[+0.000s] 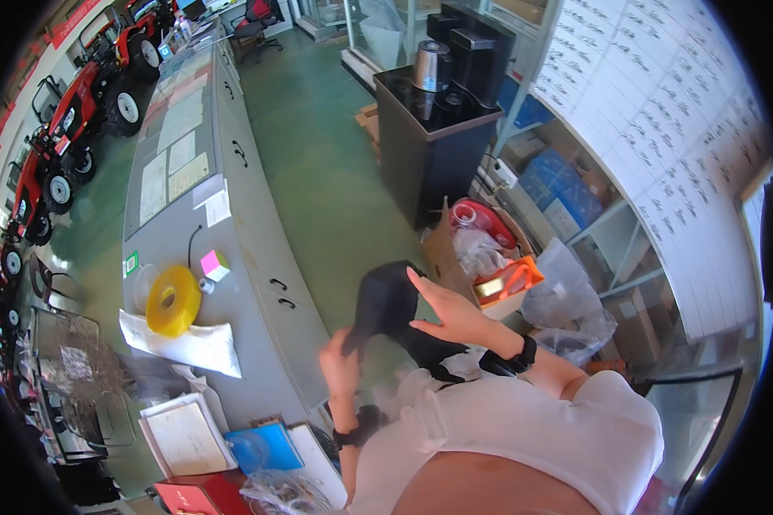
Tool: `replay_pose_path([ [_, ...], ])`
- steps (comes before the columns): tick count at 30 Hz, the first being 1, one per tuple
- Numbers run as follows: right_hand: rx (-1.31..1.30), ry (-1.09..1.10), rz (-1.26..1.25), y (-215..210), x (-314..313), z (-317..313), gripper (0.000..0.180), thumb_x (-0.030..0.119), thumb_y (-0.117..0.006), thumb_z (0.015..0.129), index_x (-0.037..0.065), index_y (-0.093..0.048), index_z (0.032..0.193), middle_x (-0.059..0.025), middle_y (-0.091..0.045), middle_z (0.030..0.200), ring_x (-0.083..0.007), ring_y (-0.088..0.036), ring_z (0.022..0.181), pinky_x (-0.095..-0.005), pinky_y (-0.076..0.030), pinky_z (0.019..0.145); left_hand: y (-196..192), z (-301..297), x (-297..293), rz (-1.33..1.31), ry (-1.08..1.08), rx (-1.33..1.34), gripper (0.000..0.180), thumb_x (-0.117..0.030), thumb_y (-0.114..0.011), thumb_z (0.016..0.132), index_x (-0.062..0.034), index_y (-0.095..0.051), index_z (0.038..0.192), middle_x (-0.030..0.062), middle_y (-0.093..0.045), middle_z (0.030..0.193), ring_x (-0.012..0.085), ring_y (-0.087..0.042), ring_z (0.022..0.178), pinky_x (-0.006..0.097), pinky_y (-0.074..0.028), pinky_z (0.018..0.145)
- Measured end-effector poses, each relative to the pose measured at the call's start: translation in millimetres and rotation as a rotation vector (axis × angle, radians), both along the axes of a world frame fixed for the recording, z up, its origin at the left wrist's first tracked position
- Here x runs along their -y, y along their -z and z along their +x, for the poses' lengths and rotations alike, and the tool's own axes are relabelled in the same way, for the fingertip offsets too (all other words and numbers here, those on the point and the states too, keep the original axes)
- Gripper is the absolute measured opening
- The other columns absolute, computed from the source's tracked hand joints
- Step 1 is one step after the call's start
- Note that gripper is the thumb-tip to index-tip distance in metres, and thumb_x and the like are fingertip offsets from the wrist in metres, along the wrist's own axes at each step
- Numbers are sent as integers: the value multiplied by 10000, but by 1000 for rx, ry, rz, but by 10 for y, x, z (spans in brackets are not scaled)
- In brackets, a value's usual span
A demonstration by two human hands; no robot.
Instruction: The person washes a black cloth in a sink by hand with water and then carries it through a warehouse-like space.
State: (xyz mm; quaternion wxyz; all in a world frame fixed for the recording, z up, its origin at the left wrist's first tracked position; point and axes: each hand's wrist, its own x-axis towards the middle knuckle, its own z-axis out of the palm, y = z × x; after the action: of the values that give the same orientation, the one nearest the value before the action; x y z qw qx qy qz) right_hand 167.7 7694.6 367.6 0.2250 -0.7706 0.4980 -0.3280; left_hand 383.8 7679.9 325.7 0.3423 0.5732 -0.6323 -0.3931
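Note:
In front of my body hangs a soft, dark black fabric item (385,300), bent into a loop; its exact kind is unclear. My left hand (340,365) is closed on its lower left end and slightly blurred. On the other side, my right hand (453,313) has its fingers stretched out and thumb apart, with the fingertips against the fabric's upper right edge. A black band (514,356) is on my right wrist and another dark band (362,427) on the left.
On the long grey counter (262,335) at left lie a yellow tape roll (173,299), a white packet (185,343) and a pink-and-white cube (216,265). A cardboard box (442,249) of odds and ends stands right, before a black cabinet (425,163) with a kettle (431,66).

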Motion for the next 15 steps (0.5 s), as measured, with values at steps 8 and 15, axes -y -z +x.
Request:
replay_pose_path([
  [8, -100, 227, -203, 268, 1671, -303, 858, 163, -642, 602, -41, -117, 1249, -213, -386, 1045, -344, -405, 961, -331, -353, 818, -322, -620, 1466, -144, 201, -18, 145, -93, -514, 734, -8, -523, 852, 176, -543, 695, 313, -542, 624, 317, -415, 556],
  [15, -61, 696, -112, 522, 2341, -961, 872, 107, -636, 577, -63, -102, 1245, -235, -366, 1079, -362, -354, 1033, -359, -286, 902, -294, -1484, 2558, -28, 580, 75, 271, -269, -518, 771, -29, -523, 897, 179, -549, 704, 330, -540, 644, 346, -420, 559],
])
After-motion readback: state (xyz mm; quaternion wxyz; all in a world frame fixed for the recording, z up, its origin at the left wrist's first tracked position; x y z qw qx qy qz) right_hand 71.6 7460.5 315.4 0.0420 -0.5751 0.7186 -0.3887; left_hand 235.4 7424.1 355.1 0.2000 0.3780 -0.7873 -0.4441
